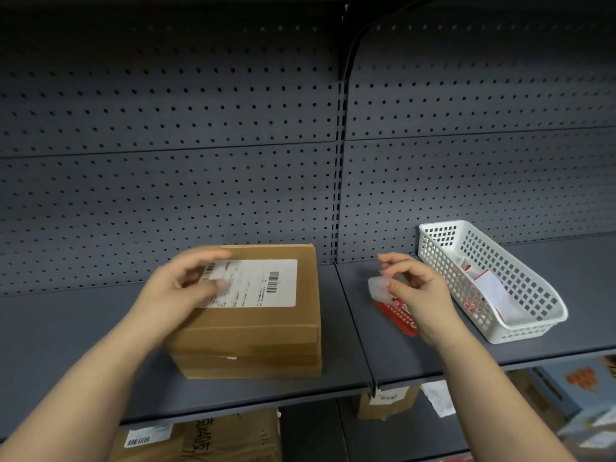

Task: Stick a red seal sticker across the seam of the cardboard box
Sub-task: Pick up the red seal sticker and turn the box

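At lower centre, the cardboard box (253, 315) is steadied by the left hand (176, 288), grip apart. The right hand (420, 291) pinches a sticker sheet (393, 305); no seal is yet applied.

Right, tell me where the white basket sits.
In the head view, the white basket sits on the right-hand section of the grey shelf, just right of the right hand, with the cardboard box further left.
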Available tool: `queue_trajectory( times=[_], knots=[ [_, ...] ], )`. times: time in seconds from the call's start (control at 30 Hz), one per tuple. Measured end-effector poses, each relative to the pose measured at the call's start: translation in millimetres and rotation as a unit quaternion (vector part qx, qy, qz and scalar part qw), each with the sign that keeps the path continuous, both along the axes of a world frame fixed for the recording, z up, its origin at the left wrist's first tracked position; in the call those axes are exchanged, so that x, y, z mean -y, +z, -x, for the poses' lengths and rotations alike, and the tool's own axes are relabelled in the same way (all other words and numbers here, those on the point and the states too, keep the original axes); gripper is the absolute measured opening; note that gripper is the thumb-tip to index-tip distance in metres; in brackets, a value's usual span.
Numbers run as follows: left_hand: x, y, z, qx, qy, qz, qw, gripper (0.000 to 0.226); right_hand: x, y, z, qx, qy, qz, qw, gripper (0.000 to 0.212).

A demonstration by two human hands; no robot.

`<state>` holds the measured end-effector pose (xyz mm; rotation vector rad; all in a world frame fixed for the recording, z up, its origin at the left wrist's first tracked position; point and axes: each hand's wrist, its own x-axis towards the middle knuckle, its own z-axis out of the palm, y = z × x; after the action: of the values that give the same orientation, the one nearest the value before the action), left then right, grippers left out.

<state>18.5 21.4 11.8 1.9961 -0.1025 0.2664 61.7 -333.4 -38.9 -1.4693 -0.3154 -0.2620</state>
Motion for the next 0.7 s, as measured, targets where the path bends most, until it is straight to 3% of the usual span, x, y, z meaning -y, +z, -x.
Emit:
queue_trajectory(
  times=[0.1,0.17,0.23,0.3,0.37,0.5,0.63,0.7],
  knots=[
    [-11,6,-7,-0.026,0.133,0.167,0.977,0.046,-27,16,1,-0.022,0.026,-0.061,0.998,0.040],
    [-17,6,-14,-0.140,0.169,0.173,0.960,0.057,-49,25,-2,-0.071,0.024,-0.089,0.993,0.033],
    [-18,9,-19,-0.293,0.139,0.155,0.933,0.064,-70,34,-6,-0.124,0.034,-0.102,0.986,0.027],
    [-14,16,-21,-0.378,0.091,0.147,0.910,0.058,-86,41,-10,-0.155,0.032,-0.092,0.983,0.021],
    [-14,13,-29,-0.370,0.091,0.129,0.916,0.051,-95,46,-13,-0.169,0.023,-0.093,0.981,0.017],
    [-10,9,-34,-0.263,0.101,0.103,0.954,0.047,-101,55,-16,-0.176,0.015,-0.142,0.974,0.015],
    [-16,10,-18,-0.174,0.092,0.136,0.971,0.098,-93,66,-9,-0.133,0.032,-0.179,0.974,0.015],
    [-18,12,-4,-0.137,0.080,0.136,0.978,0.111,-87,69,-3,-0.115,0.048,-0.172,0.977,0.019]
  ],
)
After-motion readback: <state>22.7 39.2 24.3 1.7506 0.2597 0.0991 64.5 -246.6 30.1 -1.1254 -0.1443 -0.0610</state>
